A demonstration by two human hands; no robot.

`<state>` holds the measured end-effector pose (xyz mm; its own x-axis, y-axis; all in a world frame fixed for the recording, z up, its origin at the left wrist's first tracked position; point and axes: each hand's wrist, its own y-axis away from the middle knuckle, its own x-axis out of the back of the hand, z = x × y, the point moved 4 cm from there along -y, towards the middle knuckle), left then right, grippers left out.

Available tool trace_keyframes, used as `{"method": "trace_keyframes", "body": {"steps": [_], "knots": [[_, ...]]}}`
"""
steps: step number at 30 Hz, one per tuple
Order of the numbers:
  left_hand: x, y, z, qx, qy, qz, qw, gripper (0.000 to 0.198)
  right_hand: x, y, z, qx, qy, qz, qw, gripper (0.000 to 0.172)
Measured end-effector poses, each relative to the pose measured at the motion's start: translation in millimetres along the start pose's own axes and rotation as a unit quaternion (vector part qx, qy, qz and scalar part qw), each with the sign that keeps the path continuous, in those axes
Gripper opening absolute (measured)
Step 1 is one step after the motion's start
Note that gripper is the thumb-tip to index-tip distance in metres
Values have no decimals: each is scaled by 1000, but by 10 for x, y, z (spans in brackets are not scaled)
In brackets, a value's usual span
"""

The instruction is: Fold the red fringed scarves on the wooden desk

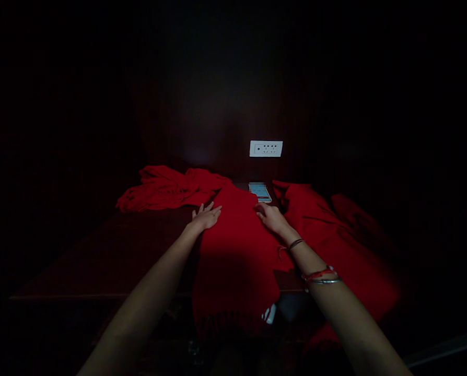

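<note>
A long red scarf (pixel 233 250) lies across the dark wooden table (pixel 112 256), its fringed end hanging over the near edge. My left hand (pixel 205 215) rests flat on the scarf's left edge, fingers stretched out. On the scarf's right edge my right hand (pixel 270 215) lies palm down with its fingers extended; its wrist and forearm carry bracelets. Neither hand holds anything.
More red cloth is bunched at the back left (pixel 166 188) and spread at the right (pixel 335 230). A phone with a lit screen (pixel 259 191) lies just beyond my right hand. A white wall socket (pixel 266 149) sits on the dark panel behind. The surroundings are very dark.
</note>
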<state>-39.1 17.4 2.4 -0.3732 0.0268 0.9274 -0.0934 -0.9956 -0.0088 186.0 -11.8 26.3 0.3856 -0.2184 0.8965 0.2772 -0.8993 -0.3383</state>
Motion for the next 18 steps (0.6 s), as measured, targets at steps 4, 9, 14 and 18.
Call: {"method": "trace_keyframes", "body": {"steps": [4, 9, 14, 18], "knots": [[146, 115, 142, -79, -5, 114, 990, 39, 4, 31, 42, -20, 39, -22, 999, 28], [-15, 267, 457, -277, 9, 14, 961, 45, 8, 60, 34, -10, 72, -17, 997, 27], [-154, 283, 490, -275, -14, -49, 960, 51, 222, 45, 9, 18, 136, 11, 990, 29], [-61, 295, 467, -275, -14, 1, 961, 55, 410, -48, -25, 48, 204, 5, 978, 33]]}}
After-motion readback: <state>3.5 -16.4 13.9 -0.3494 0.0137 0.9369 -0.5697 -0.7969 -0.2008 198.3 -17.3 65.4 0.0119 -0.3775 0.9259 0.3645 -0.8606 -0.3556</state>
